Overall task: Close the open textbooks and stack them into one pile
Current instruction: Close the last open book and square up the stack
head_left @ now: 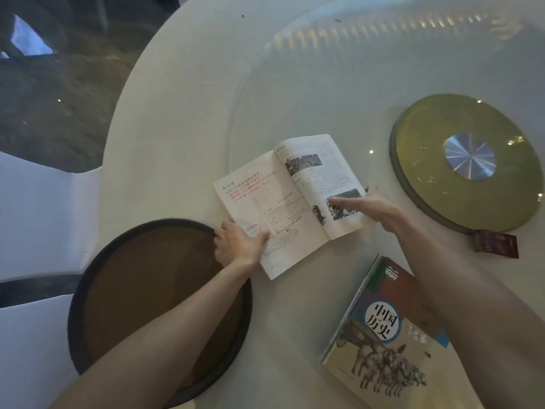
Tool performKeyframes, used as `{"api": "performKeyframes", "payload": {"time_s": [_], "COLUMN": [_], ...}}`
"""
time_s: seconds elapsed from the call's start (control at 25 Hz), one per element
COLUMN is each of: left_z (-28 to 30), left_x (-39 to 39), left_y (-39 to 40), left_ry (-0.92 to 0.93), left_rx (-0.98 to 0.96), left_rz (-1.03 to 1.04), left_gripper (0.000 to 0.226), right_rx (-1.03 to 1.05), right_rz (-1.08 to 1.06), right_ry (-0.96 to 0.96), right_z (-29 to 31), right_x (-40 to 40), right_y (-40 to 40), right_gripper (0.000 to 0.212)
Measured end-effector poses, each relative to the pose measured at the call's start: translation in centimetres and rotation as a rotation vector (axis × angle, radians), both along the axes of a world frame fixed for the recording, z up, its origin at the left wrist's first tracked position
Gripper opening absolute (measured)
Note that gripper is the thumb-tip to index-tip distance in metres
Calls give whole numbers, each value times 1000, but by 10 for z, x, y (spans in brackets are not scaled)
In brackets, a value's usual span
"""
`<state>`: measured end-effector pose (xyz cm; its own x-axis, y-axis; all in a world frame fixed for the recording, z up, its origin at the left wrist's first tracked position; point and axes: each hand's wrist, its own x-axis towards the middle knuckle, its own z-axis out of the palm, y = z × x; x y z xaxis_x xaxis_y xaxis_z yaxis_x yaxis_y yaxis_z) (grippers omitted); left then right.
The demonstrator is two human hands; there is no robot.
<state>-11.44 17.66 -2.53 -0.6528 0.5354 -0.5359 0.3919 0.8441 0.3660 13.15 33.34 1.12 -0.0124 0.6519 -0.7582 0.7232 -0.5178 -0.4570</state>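
An open textbook (283,196) lies flat in the middle of the white round table (165,137), with red handwriting on its left page and photos on its right page. My left hand (236,243) grips the lower left edge of the left page. My right hand (365,206) holds the right page's outer edge, fingers spread over a photo. A closed textbook (380,338), its cover showing horses and a blue circle, lies near the table's front right, partly under my right forearm.
A dark round tray (97,293) with a brown base sits at the front left under my left forearm. A glass turntable (324,84) covers the table's centre, with a green-gold disc hub (427,178) at right. A small dark red packet (495,245) lies beside the hub. A white chair (38,219) stands on the left.
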Motion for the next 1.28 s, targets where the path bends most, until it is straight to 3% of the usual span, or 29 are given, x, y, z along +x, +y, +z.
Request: {"api": "performKeyframes", "payload": {"time_s": [0.08, 0.12, 0.16, 0.32, 0.44, 0.6, 0.76, 0.96, 1.12, 1.28], "left_z": [-1, -2, 0, 11, 21, 39, 74, 114, 130, 126], "left_x": [-5, -7, -9, -12, -15, -17, -18, -3, 25, 60], "left_y": [-1, -2, -4, -10, -12, -19, -24, -28, -38, -59], "left_ry": [-4, -5, -11, -25, -11, -231, -459, -550, -605, -639], "left_rx": [10, 24, 39, 89, 157, 344, 478, 565, 566, 506], "left_rz": [-23, -33, -36, -29, -71, -60, -47, -75, -166, -278], "left_gripper": [86, 83, 78, 65, 49, 27, 27, 30, 38, 42], "right_rx": [-53, -41, -16, -27, -114, -195, -165, -96, 59, 146], "right_rz": [40, 25, 9, -132, -216, -251, -343, -526, -410, -492], "right_ry": [101, 113, 127, 255, 338, 441, 508, 602, 465, 437], "right_z": [6, 12, 15, 25, 23, 28, 33, 38, 42, 47], "right_x": [1, 1, 2, 13, 21, 28, 32, 44, 60, 64], "right_y": [-11, -18, -23, -39, -54, -82, -119, -165, -197, -227], "right_gripper": [50, 28, 19, 15, 35, 38, 31, 23, 21, 23]}}
